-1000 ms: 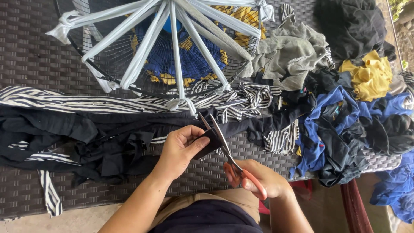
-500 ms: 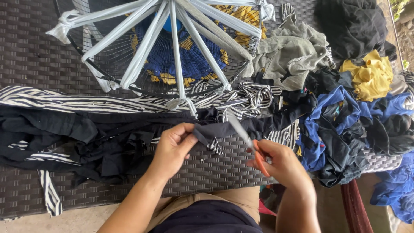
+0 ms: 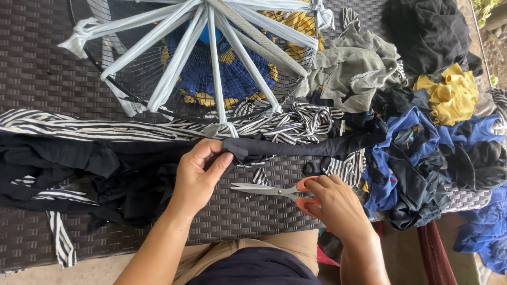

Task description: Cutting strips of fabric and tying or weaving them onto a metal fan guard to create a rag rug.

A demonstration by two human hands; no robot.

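Observation:
My left hand [image 3: 198, 174] pinches the end of a long black fabric strip [image 3: 296, 149] that stretches right toward the cloth pile. My right hand [image 3: 338, 208] holds orange-handled scissors [image 3: 272, 189], lying flat on the dark wicker table [image 3: 31, 74] with closed blades pointing left, just below the strip. More black cloth [image 3: 79, 163] lies bunched to the left. A black-and-white striped strip [image 3: 95, 126] runs along the table above it.
A round wire frame [image 3: 132, 100] with pale fabric strips tied like spokes sits at the top, over a blue and yellow piece. Right of it lie grey [image 3: 354, 68], black, yellow [image 3: 449, 95] and blue [image 3: 406, 158] cloth scraps in a heap.
The scissors have come down from upright near the strip to lying flat on the table, blades pointing left. My left hand has shifted its pinch along the black strip.

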